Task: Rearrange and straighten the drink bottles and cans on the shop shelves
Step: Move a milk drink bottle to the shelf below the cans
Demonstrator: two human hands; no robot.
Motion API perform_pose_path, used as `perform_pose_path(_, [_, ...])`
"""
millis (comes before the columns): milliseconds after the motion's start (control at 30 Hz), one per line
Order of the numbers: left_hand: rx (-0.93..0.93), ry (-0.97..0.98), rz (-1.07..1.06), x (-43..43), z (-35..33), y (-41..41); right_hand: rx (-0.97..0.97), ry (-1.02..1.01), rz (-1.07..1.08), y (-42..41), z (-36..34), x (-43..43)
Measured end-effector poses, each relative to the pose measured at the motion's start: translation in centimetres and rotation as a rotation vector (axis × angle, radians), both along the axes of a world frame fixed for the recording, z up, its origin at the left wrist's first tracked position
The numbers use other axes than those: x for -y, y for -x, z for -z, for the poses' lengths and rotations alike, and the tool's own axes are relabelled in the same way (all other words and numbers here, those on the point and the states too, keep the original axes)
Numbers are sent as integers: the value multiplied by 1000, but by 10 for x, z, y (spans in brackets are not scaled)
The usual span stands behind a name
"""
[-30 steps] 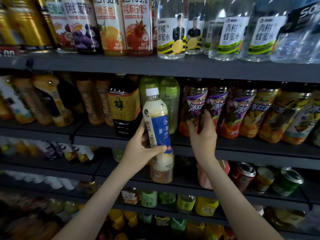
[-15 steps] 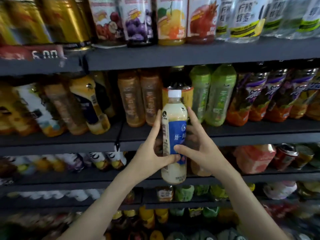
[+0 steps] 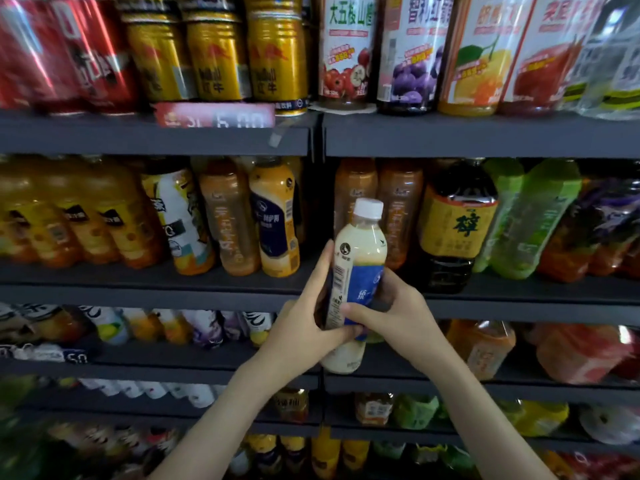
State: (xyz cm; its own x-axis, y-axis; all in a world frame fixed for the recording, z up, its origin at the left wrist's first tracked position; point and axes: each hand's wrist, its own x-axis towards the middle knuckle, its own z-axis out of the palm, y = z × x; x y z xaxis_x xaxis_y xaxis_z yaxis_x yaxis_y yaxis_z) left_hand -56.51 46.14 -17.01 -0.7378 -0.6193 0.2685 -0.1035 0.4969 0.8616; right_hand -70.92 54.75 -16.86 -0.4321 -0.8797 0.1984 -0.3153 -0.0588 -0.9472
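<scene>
Milk tea bottle held upright at centre, gripped by left hand at 9 o'clock, right hand at 3 o'clock.

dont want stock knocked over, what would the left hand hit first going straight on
Probably the amber tea bottle behind the white-capped bottle that the left hand holds, though depth is unclear.

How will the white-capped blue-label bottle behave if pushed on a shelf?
The bottle looks nearly full of pale liquid, so probably heavy for its size. Tall and narrow: likely tips if pushed up high. Its glossy label may be slick; left hand and right hand both grip it.
</scene>
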Motion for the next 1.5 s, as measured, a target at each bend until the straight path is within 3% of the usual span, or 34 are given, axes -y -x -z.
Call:
perform_pose_path(133, [-17,15,-13,10,-6,-13,85,66,21,-12,-4,11])
perform_pose_path(267, [-161,5,-100,25,-6,-27,152,146,47,-17,-7,17])
perform_pose_path(433, [-211,111,-461,42,2,-34,150,181,92,-13,-10,20])
perform_pose_path(600, [-137,121,-721,49,8,-40,111,157,29,-12,-21,31])
perform_pose_path(800, [-54,187,-773,54,1,-64,104,149,-53,-29,-25,43])
perform_pose_path(1200, [-95,424,-858,107,11,-102,-61,217,-174,-85,-16,50])
perform_pose_path(1500, [-71,328,-540,181,16,-130,-12,240,17,-146,-9,85])
